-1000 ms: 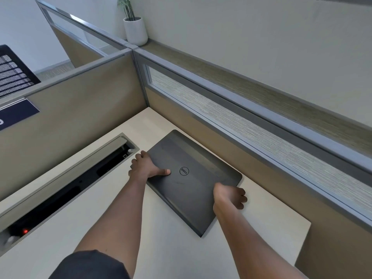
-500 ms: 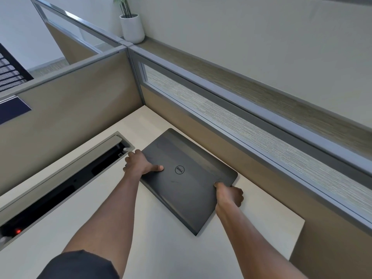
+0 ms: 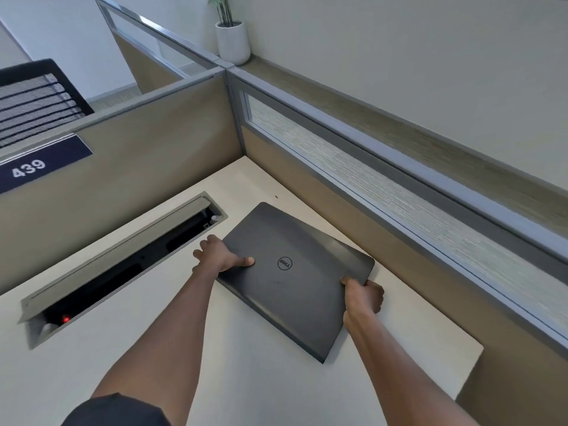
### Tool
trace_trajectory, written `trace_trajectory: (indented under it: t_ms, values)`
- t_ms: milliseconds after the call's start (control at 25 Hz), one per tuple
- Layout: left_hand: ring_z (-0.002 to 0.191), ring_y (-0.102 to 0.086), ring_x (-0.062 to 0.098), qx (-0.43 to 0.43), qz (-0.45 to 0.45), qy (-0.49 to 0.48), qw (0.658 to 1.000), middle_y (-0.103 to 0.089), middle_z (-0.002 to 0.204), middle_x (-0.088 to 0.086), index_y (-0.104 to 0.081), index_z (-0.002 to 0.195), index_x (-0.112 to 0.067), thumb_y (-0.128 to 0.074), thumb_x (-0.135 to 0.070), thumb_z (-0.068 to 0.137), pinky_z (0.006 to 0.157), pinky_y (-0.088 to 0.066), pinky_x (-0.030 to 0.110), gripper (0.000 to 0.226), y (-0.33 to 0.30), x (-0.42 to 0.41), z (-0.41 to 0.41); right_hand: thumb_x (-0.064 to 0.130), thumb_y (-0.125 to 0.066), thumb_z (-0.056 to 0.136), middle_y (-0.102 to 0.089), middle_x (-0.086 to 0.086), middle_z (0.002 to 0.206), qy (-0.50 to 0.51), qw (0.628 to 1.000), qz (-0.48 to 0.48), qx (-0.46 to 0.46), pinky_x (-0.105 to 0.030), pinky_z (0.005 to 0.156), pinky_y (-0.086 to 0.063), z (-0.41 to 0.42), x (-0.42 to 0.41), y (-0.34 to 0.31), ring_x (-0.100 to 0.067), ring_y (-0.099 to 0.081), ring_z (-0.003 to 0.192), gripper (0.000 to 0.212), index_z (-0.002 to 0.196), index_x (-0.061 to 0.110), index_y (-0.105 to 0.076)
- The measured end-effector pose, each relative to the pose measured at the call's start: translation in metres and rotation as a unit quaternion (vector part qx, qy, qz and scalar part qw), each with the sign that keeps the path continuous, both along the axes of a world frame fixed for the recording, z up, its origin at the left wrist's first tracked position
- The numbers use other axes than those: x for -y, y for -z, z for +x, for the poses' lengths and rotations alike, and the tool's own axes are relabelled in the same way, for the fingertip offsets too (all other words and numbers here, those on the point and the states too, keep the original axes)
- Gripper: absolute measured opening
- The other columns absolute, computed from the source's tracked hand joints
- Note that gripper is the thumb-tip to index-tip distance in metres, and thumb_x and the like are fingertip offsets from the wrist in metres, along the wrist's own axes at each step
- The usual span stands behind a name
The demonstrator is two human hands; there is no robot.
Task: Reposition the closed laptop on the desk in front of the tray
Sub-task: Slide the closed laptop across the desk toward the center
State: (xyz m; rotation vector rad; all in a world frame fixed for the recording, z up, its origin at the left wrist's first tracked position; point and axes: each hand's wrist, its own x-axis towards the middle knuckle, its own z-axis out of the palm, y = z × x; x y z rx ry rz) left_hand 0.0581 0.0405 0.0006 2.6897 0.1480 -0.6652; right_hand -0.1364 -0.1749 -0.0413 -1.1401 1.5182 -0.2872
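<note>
Both hands clamped on the closed laptop (image 3: 295, 278), one per side. Left hand (image 3: 219, 256) gripping the left edge, thumb lying flat across the lid and pointing at the round logo (image 3: 285, 263), other fingers curled down over the edge toward the desk. Right hand (image 3: 364, 298) pinching the right edge close to the far right corner, thumb on top of the lid, fingers tucked underneath and mostly hidden. Can't tell if the laptop sits flat or is raised a touch on the right side, though the fingers being under there suggest a slight lift. Lid dark grey, shut, turned at an angle to the desk (image 3: 276, 392) edges, one corner pointing back toward the camera, the opposite corner pointing away toward the partition corner. Just left of the left hand, a long cable tray (image 3: 116, 256) sunk into the pale desk, its grey flap propped open, dark inside, with a small red light (image 3: 65, 319) glowing near the near end. Laptop's left edge close beside the far end of that tray, not touching it as far as visible. Beyond the hands, tan cubicle partitions (image 3: 138, 167) meeting in a corner, the right one topped with a frosted glass strip (image 3: 399, 207). Further out on the left partition, a blue sign (image 3: 33, 167) reading 439, a mesh chair back (image 3: 33, 103) behind it, and a white potted plant (image 3: 232, 41) up on the ledge past the corner. Dark sleeve (image 3: 116, 410) at the bottom on the left arm.
</note>
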Motion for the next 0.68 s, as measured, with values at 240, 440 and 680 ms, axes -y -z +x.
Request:
trace_trajectory:
  t_ms: [240,440,680]
  values:
    - [0.13,-0.035,0.038,-0.014,-0.064,-0.115,0.991,-0.042,0.139,0.016,-0.031,0.137,-0.003,-0.093,-0.049,0.054,0.103,-0.045,0.051,0.113,-0.002,-0.04,-0.05,0.002,-0.073,0.072,-0.073,-0.012,0.095,-0.04,0.989,0.029,0.142,-0.028,0.069,-0.052,-0.007,-0.003,-0.011,-0.027,-0.067,0.078,0.021,0.093,0.007,-0.07]
    - [0.132,-0.034,0.039,-0.019,-0.09,-0.224,0.97,-0.041,0.141,0.017,-0.031,0.136,-0.004,-0.093,-0.046,0.057,0.1,-0.042,0.047,0.11,-0.001,-0.084,-0.09,-0.001,-0.074,0.078,-0.069,-0.003,0.09,-0.112,0.975,0.057,0.186,-0.035,0.07,-0.056,0.005,-0.014,-0.025,-0.021,-0.067,0.077,0.025,0.091,0.017,-0.063]
    - [0.131,-0.039,0.039,-0.018,-0.126,-0.352,0.927,-0.043,0.141,0.016,-0.032,0.134,-0.006,-0.092,-0.044,0.06,0.104,-0.041,0.048,0.103,0.004,-0.158,-0.137,0.001,-0.073,0.082,-0.071,-0.009,0.107,-0.236,0.94,0.102,0.226,-0.048,0.09,-0.057,0.038,-0.058,-0.024,-0.029,-0.068,0.094,0.04,0.119,0.01,-0.062]
